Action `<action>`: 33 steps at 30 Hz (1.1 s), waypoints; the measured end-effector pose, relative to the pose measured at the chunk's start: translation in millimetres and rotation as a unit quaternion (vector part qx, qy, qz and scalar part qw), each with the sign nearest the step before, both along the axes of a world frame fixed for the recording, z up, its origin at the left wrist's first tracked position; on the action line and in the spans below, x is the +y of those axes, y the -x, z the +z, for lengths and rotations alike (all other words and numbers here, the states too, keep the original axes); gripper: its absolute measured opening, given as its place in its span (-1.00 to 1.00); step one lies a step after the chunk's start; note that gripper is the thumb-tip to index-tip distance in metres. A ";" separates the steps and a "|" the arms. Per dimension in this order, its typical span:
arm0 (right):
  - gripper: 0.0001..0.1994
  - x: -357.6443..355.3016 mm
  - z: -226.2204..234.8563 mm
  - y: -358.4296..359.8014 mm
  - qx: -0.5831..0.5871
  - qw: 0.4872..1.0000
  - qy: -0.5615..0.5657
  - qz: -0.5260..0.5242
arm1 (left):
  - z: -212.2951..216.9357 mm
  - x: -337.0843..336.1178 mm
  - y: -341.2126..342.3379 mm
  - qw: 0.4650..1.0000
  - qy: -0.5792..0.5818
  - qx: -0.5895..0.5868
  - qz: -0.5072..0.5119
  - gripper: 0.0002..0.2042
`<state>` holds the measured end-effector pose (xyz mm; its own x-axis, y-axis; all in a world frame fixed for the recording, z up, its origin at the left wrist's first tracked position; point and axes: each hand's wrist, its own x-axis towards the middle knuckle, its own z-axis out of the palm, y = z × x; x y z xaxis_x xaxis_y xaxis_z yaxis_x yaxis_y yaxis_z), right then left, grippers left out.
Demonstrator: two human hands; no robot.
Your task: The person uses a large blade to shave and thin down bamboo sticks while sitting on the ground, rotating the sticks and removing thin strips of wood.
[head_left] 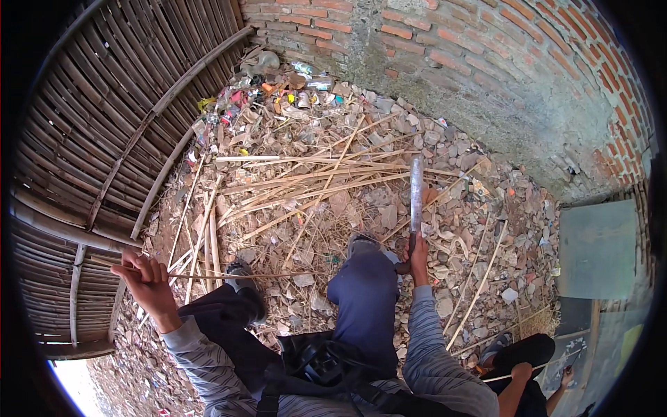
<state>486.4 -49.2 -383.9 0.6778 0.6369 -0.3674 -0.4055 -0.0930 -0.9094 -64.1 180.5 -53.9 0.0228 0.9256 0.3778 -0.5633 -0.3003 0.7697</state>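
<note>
My left hand (149,283) is closed around a thin bamboo strip (243,276), held out at the left. The strip runs sideways past my left shoe toward my right knee. In my right hand (419,263), beside my right knee, is a machete (416,191) with a dark handle. Its long grey blade points away from me and touches nothing I can make out. Beyond my knees, a loose heap of pale split bamboo strips (313,186) lies across the rubble, several of them crossing.
A bamboo slat wall (111,118) rises on the left, a brick wall (445,59) at the back. Litter (278,94) gathers in the far corner. More strips (479,285) lie to my right. At lower right, a co-worker's hand (521,372) holds a thin strip near a grey panel (597,250).
</note>
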 end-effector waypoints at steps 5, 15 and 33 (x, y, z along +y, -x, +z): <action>-0.47 -30.0 -86.7 -8.9 0.085 0.993 0.076 0.012 | -1.3 7.3 -3.2 1.000 0.007 0.001 0.011 -0.55; -0.60 -33.0 -82.5 -10.7 -0.026 0.991 0.127 0.021 | -0.7 5.1 -2.2 1.000 0.005 0.002 -0.001 -0.56; -0.53 -18.7 -131.7 -64.4 -0.102 0.972 0.207 -0.047 | -5.3 8.7 3.9 0.998 0.035 0.000 0.056 -0.51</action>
